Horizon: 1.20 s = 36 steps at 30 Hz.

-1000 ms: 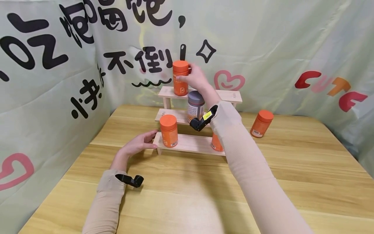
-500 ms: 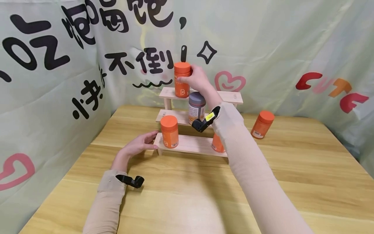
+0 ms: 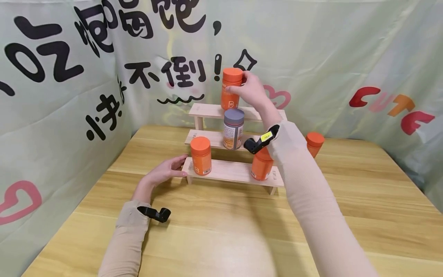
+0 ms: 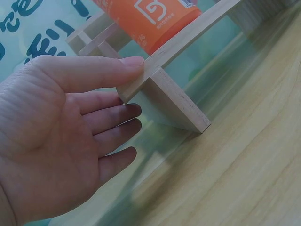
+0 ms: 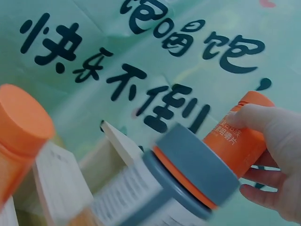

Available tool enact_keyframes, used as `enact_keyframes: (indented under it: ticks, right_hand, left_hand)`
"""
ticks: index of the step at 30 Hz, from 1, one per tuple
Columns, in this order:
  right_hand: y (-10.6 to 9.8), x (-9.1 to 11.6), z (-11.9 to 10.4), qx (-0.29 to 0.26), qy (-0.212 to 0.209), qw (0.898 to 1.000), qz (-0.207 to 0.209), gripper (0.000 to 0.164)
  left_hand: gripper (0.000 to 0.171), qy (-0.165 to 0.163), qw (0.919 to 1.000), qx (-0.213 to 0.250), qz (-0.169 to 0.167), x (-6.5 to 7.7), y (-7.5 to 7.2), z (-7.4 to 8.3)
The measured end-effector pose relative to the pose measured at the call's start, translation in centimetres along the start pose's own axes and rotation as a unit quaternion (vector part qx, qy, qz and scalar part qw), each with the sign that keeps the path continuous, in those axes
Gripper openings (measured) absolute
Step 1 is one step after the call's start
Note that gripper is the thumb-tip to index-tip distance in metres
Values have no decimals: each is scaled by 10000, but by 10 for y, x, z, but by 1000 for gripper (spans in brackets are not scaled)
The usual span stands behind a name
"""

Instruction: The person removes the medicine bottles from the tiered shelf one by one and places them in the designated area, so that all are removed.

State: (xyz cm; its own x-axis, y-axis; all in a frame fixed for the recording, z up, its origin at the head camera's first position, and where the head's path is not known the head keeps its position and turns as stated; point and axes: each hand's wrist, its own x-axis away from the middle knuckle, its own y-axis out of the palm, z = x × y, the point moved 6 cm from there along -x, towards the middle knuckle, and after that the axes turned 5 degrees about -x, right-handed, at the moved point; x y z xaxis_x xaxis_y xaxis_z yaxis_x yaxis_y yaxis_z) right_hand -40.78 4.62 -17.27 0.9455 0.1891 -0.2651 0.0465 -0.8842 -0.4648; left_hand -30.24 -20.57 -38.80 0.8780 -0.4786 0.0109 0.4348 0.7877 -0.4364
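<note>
My right hand grips an orange bottle by its side, thumb in front. The bottle is upright, close over the middle of the top board of a three-step wooden display stand. At the stand's lower left end, my left hand pinches the bottom board between thumb and index finger; the other fingers lie loosely below. A grey-capped bottle stands on the middle step. Two orange-capped bottles stand on the bottom step, one at the left and one at the right, partly behind my right wrist.
Another orange bottle stands on the wooden table right of the stand, partly hidden by my right sleeve. A printed cloth hangs behind and along the left. In the right wrist view, the grey cap overlaps the held bottle.
My right hand has moved the orange bottle rightward along the top board, from its left part to its middle, and slightly up. My left hand stays at the stand's end.
</note>
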Motion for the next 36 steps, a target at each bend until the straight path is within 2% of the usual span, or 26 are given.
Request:
enact_keyframes:
  ticks: [8,15,23,36]
  right_hand:
    - [-42,11,15,-143,118,9996,207,59]
    - [-76,19,33,12,342,9983,470,61]
    - [-106,30,53,-47,332,9966,756,58]
    - [-151,50,82,77,632,9923,1064,62]
  left_hand:
    - [80,-16,10000,30,-46,-3,1,3]
    - [79,13,10000,77,-18,-2,1,3]
    - [78,6,10000,69,0,0,0,0]
    - [77,7,9999,109,-25,2,1,3]
